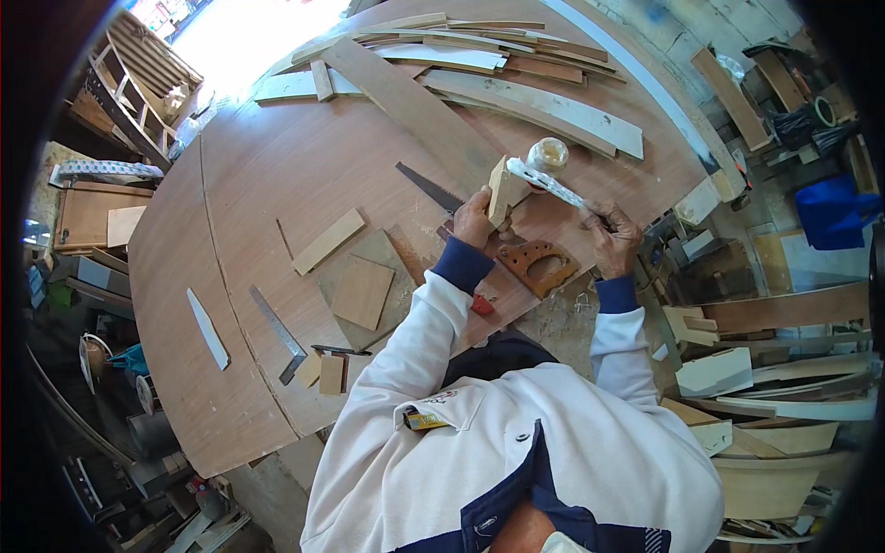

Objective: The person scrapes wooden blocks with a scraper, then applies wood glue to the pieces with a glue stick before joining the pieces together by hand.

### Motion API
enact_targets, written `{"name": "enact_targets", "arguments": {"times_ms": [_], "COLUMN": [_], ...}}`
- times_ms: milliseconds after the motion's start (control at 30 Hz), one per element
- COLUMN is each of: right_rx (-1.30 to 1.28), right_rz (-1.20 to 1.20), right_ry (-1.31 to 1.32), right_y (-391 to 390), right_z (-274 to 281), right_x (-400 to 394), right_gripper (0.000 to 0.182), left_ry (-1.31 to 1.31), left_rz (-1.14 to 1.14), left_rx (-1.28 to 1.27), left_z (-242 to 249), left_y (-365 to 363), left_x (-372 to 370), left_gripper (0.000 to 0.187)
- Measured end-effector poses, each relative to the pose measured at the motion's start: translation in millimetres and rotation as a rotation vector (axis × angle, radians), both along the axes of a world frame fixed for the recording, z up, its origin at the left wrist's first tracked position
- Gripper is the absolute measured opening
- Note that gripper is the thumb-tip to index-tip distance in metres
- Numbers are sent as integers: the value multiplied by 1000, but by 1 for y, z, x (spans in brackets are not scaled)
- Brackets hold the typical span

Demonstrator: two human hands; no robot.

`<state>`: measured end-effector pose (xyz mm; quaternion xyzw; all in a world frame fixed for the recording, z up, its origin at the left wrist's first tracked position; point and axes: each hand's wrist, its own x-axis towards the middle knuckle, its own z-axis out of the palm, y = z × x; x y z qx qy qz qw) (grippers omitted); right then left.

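Pinched in my left hand (474, 221) is a small wooden block (499, 191), tilted up over the table. My right hand (612, 238) grips a white-smeared glue brush (546, 181), its coated end right at the block's upper edge. Just behind the brush stands an open jar (549, 153) with pale material around its rim. A handsaw (537, 266) with a wooden handle lies below my hands, and its dark blade passes under my left hand toward the upper left.
A wide wooden board (406, 106) and stacked strips (544, 106) lie across the table (249, 194). Left of me are a square wood piece (362, 291), a short batten (329, 241), a try square (277, 334) and a white blade-shaped piece (207, 329). Offcuts (784, 382) crowd the right side.
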<state>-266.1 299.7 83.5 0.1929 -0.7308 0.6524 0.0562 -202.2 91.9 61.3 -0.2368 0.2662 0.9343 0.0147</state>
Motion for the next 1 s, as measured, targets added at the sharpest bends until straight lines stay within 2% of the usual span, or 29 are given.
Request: {"name": "enact_targets", "arguments": {"times_ms": [33,200,333,433,500,833,1000], "right_rx": [0,-173,-214,-96,-254,-238,-163], "right_rz": [0,-94,-65,-28,-5,-52,-45], "right_ry": [-1,-352,-405,-432,-545,-519,-422], "right_y": [0,-8,-6,-1,-1,-13,-16], "right_z": [0,12,6,5,2,2,-10], "right_x": [2,10,8,6,6,11,16], "right_gripper": [9,12,16,16,18,14,19], "left_ry": [7,36,37,41,36,19,15], "left_rz": [8,22,31,39,45,42,46], "left_rx": [-24,-137,-112,-103,-105,-61,-43], "left_z": [1,-1,3,5,8,6,6], "left_y": [-1,-1,1,1,0,-2,-3], "left_x": [0,2,2,3,5,5,5], "left_gripper": [32,31,31,32,32,33,33]}}
